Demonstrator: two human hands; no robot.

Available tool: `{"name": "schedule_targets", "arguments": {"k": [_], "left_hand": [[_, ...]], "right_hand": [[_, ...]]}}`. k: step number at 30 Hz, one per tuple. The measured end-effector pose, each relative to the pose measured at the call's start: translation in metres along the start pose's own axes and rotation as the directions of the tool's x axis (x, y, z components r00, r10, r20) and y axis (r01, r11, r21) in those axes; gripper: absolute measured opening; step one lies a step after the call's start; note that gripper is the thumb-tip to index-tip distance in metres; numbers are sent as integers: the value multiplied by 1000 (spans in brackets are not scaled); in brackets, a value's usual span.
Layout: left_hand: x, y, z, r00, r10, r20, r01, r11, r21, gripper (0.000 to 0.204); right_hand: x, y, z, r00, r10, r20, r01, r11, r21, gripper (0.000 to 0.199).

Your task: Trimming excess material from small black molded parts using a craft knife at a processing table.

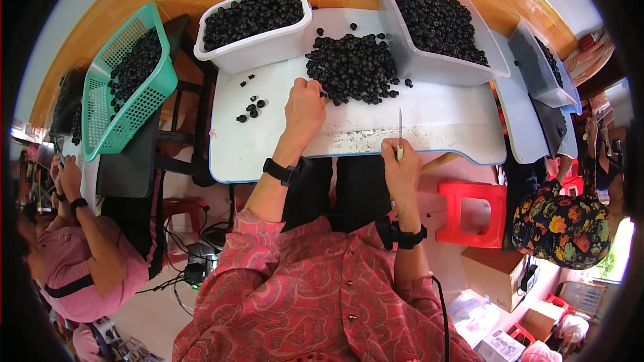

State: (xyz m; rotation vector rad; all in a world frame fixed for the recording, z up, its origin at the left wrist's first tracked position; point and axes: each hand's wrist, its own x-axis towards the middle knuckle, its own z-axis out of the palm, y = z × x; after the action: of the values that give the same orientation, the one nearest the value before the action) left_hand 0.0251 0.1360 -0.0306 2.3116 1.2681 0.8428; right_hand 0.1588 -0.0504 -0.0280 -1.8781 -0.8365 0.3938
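My left hand (305, 108) rests knuckles-up on the white board (436, 124), its fingers curled at the near edge of a heap of small black round pieces (352, 67). Whether it holds a piece I cannot tell. My right hand (400, 164) sits at the board's near edge, closed around the handle of a small knife (400, 127) whose thin blade points away from me. A few loose black pieces (251, 108) lie to the left of my left hand.
Two white tubs (268, 43) (429, 60) full of black pieces stand at the back of the board. A green basket (114, 121) of them tilts at the left. Another person sits at left, another at right beside a red stool (473, 214).
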Motion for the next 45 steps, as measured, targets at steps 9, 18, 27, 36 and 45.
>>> {"name": "schedule_targets", "arguments": {"k": [9, 18, 27, 36, 45], "left_hand": [[-47, 40, -30, 963, -88, 255, 268, 417, -869, 19], [-90, 63, -35, 937, 43, 346, 339, 126, -932, 26], [-106, 82, -44, 952, 15, 307, 305, 58, -951, 27], [-111, 84, -50, 972, 74, 225, 214, 125, -969, 22], [-109, 92, -46, 976, 155, 153, 87, 363, -928, 23]], "right_hand": [[-15, -10, -6, 1000, 7, 29, -14, 966, 256, 14], [-31, -42, -15, 994, -17, 111, -34, 899, 436, 17], [-45, -58, -25, 982, -27, 186, -71, 864, 498, 10], [-50, -58, -28, 982, -9, 191, -89, 864, 496, 9], [-44, -52, -37, 980, 10, 197, -122, 816, 565, 17]]}}
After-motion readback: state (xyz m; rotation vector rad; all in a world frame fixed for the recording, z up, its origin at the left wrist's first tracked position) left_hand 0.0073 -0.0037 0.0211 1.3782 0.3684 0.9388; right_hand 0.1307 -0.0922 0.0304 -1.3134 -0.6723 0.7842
